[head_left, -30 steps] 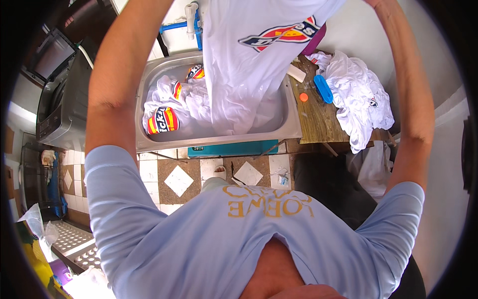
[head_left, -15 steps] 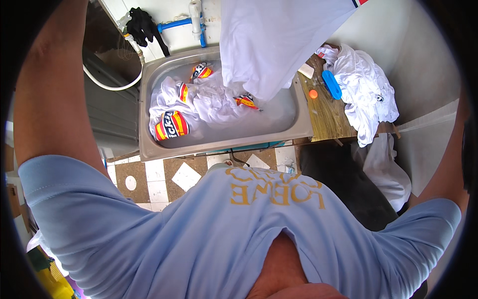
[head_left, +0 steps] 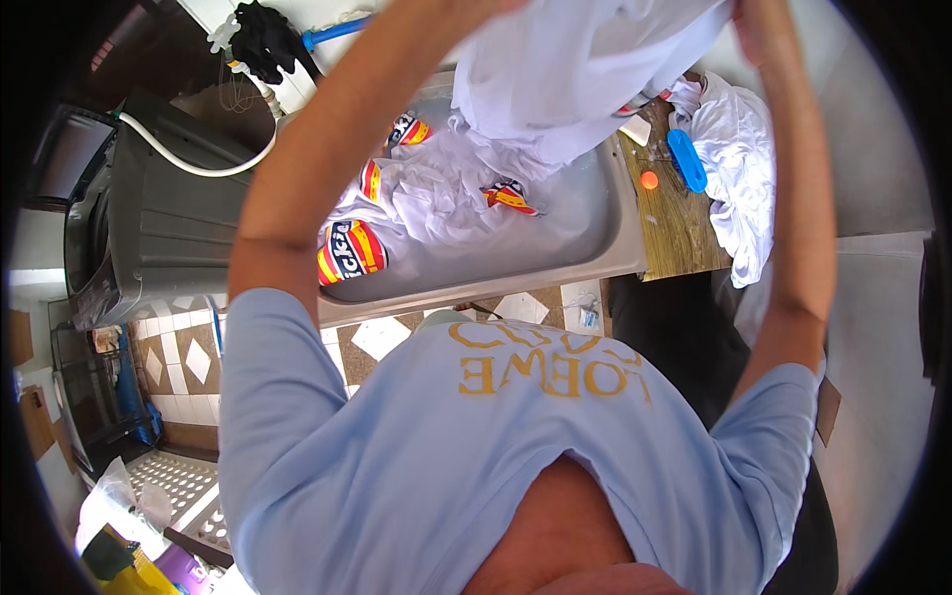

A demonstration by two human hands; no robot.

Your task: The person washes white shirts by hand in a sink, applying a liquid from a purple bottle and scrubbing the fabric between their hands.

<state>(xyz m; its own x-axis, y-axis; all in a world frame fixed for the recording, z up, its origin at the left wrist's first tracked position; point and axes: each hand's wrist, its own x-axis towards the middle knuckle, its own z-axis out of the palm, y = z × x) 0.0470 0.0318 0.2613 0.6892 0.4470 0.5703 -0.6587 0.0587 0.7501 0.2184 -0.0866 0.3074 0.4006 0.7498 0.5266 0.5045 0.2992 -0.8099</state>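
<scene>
A wet-looking white garment with a dark and red trim hangs over the sink, stretched between my raised hands. My left hand is at the top edge, mostly cut off, at the garment's left side. On the other side, my right hand grips the cloth, its fingers partly hidden. The garment's lower end hangs down to the pile in the metal sink. In that sink's cloudy water lie white clothes with printed patches in red, yellow and black.
Right of the sink, a wooden board bears a blue brush, an orange cap, a whitish bar and piled white clothes. A grey machine with a white hose stands left. Blue pipe runs behind.
Both arms have swung inward, bringing my hands closer together and partly into view. The garment has bunched up, and its dark and red trim has come down near the board.
</scene>
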